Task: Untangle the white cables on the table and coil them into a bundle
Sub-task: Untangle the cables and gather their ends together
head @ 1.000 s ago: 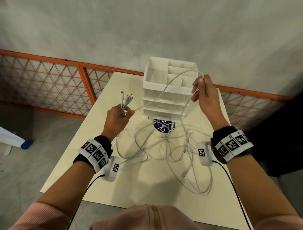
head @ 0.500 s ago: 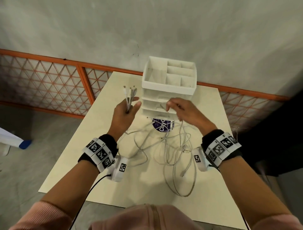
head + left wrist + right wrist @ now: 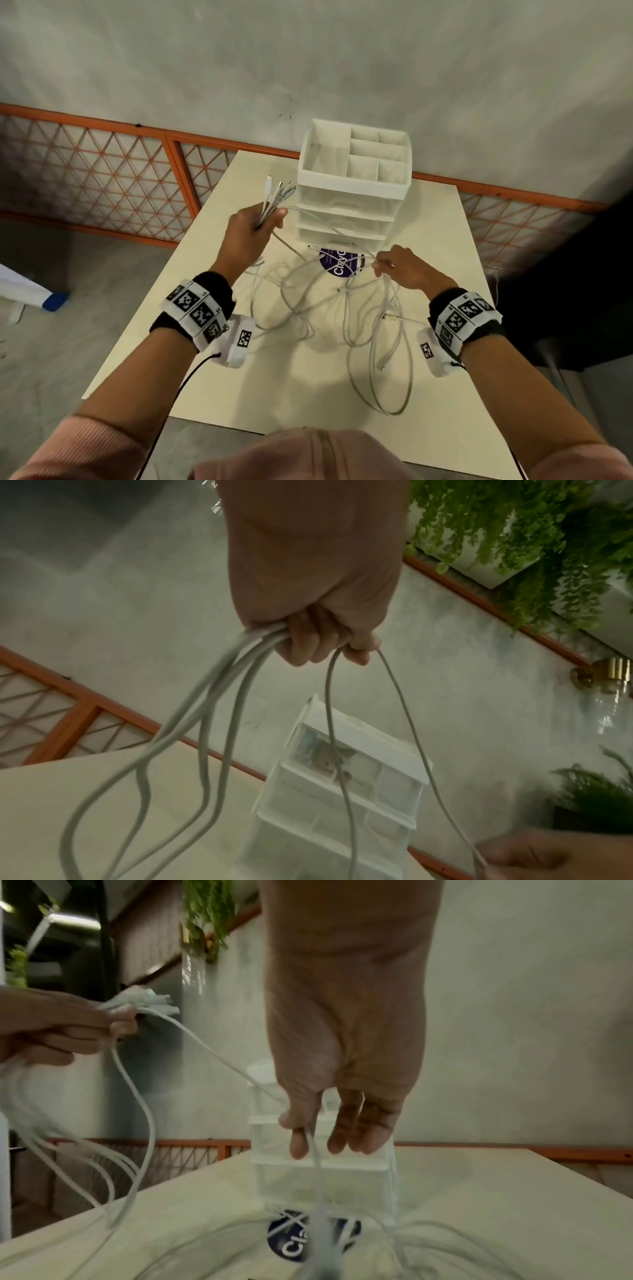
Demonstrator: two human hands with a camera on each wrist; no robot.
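Several white cables lie tangled in loops on the cream table. My left hand is raised left of the organiser and grips a bunch of cable ends, plugs pointing up; in the left wrist view the left hand is curled round the strands. My right hand is low over the tangle and pinches one cable between thumb and forefinger; the right wrist view shows that strand running from the right hand up to the left hand.
A white drawer organiser with open top compartments stands at the table's far middle. A round purple sticker lies in front of it under the cables. An orange lattice fence runs behind. The table's near edge is by my body.
My right hand came down from beside the organiser's top to the tangle, sliding along a cable. The left hand rose slightly, still gripping the plug ends.
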